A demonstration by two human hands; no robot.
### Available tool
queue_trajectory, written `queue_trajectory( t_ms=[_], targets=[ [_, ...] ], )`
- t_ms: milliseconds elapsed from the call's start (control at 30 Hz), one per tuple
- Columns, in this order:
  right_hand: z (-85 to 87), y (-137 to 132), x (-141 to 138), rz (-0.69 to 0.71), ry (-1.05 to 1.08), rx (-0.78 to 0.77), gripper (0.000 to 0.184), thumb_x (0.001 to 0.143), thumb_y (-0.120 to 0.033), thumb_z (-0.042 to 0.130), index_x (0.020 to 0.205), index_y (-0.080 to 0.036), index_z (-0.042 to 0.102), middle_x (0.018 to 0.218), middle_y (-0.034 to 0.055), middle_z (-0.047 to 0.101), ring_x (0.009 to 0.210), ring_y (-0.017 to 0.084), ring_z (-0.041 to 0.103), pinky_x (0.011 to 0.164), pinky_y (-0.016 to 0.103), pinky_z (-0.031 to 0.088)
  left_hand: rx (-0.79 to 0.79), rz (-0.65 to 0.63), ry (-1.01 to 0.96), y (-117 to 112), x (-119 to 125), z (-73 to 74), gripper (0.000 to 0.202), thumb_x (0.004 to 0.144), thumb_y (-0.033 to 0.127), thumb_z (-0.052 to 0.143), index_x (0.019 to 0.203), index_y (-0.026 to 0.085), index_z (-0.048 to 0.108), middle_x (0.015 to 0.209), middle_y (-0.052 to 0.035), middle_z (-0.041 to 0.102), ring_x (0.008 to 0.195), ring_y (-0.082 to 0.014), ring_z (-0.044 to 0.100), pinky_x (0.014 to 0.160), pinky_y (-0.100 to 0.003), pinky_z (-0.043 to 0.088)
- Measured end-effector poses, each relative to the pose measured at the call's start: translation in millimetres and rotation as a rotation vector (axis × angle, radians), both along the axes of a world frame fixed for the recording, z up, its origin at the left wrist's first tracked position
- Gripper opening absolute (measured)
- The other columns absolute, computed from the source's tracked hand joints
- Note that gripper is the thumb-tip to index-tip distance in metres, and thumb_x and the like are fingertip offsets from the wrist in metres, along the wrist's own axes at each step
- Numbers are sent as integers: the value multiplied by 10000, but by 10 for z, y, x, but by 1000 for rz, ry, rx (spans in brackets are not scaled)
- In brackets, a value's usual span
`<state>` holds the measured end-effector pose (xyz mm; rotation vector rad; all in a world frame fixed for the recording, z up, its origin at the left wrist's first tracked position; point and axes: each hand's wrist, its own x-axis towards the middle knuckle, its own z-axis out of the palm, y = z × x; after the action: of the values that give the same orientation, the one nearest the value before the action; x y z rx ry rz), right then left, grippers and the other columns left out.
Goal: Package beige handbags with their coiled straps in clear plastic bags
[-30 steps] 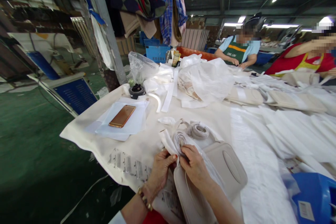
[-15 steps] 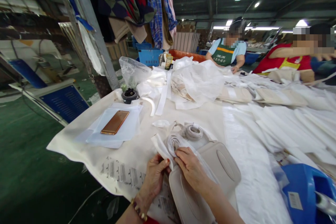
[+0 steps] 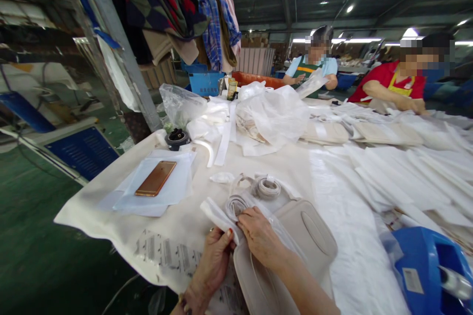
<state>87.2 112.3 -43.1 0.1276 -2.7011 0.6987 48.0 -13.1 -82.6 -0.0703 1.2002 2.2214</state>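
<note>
My left hand (image 3: pixel 216 253) pinches the lower end of a white padded wrap (image 3: pixel 218 214), which looks like foam around a strap. Beside it, the fingers of my right hand (image 3: pixel 262 238) close on the near edge of a coiled beige strap (image 3: pixel 233 205); the fingertips are partly hidden. Under both hands lies a beige bag (image 3: pixel 258 285) with a rounded flap. A second beige bag (image 3: pixel 314 231) lies to its right, partly under clear plastic. Its coiled strap (image 3: pixel 269 188) rests just beyond the first coil.
An orange phone (image 3: pixel 155 178) lies on white sheets at the left, near a black tape roll (image 3: pixel 176 139). Crumpled plastic (image 3: pixel 273 115) and stacked wrapped bags fill the back. A blue tape dispenser (image 3: pixel 424 266) stands at the right. Two people work across the table.
My view has shifted slightly. Both hands stay at the wrap and coil with little movement. Across the table, the person in the green apron now lifts a piece of white wrapping.
</note>
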Motion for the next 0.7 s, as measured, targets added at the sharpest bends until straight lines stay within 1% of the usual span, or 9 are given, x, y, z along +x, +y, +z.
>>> queue_trajectory(
  t_ms=[67,167,267,367,433,500,567,633,700],
  targets=[
    [-16,-36,15,-28,29,-3,229,872,-82,439,716,-176,579,760,45,591,745,189,500,662,310,416,14,-3,-6,-6,-11,20,357,473,365,853,698,165,661,557,35,560,498,-84,407,524,-211,354],
    [-20,-62,37,-30,29,-43,237,873,-72,437,717,-170,586,776,50,609,748,188,511,672,311,432,4,-7,1,-12,-30,56,362,460,352,854,706,168,664,592,29,579,499,-86,405,510,-219,346],
    [-14,-51,33,-33,-8,-133,213,870,-81,472,750,-169,625,833,56,650,797,192,558,719,316,472,-14,-5,7,-2,-48,71,369,448,362,846,691,164,651,558,40,551,470,-80,383,486,-219,318],
    [-20,-25,25,-61,-32,-241,194,865,-103,501,784,-185,657,908,58,671,878,189,597,784,317,499,-14,-25,12,18,-70,69,358,438,376,835,615,159,612,514,50,511,442,-70,356,471,-220,295],
    [-33,-11,44,-74,9,-323,178,859,-116,511,829,-200,665,928,51,663,890,171,611,803,301,508,-16,-42,20,27,-85,66,348,456,389,818,575,161,584,501,50,498,435,-70,348,466,-225,286],
    [-53,-7,92,-81,104,-383,173,851,-120,517,889,-207,661,946,51,637,886,157,613,803,284,514,-16,-56,31,29,-102,61,333,479,394,798,583,162,581,498,50,494,432,-70,346,463,-226,279],
    [-78,-12,160,-97,202,-383,198,853,-116,502,928,-213,657,964,61,611,898,159,604,802,286,515,-15,-74,42,28,-120,54,327,489,391,787,614,160,594,494,52,496,419,-67,340,454,-224,267],
    [-103,-23,227,-131,267,-337,243,859,-97,474,955,-220,660,963,71,609,913,171,588,803,304,512,-13,-96,51,25,-136,45,322,495,380,784,635,155,600,489,53,500,399,-61,332,440,-220,248],
    [-122,-26,265,-161,292,-287,268,858,-77,462,961,-216,668,917,73,628,878,178,582,765,307,512,-12,-111,56,24,-143,43,320,501,363,787,660,156,602,501,53,514,383,-53,322,425,-215,223]
  ],
)
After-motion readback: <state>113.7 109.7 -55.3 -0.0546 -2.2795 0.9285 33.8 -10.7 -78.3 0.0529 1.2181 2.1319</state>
